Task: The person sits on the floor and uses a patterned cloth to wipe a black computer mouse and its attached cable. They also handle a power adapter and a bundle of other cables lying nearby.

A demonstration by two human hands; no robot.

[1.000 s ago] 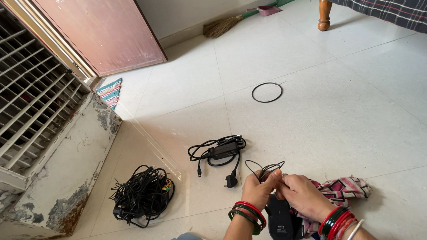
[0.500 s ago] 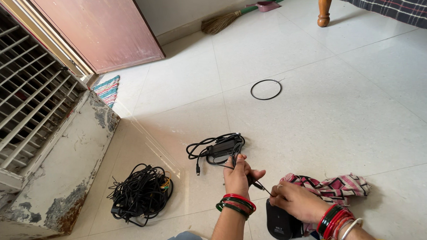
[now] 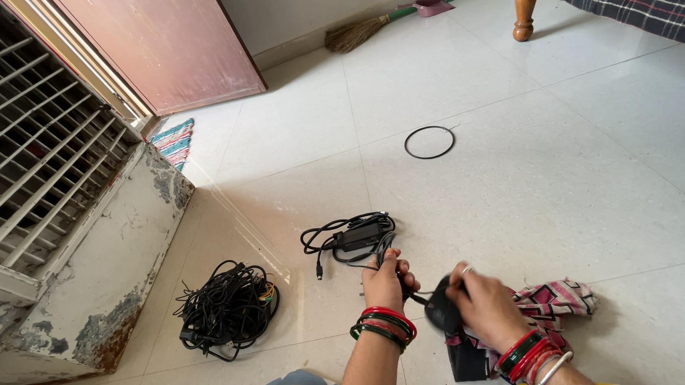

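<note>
On the glossy pale tiled floor (image 3: 557, 175) lie 2 cable heaps: 1 large tangled black bundle (image 3: 228, 307) near the chipped concrete ledge (image 3: 92, 280), and 1 black power adapter (image 3: 357, 235) with its looped cord just ahead of the hands. 1 patterned pink cloth (image 3: 555, 302) lies crumpled under the right wrist. 1 thin black ring (image 3: 430, 142) sits well apart, farther out. The right hand (image 3: 482, 306) is wrapped around 1 rounded black mouse (image 3: 442, 310); the left hand (image 3: 387, 279) is closed on its thin black cord (image 3: 416, 297), stretched between both hands.
</note>
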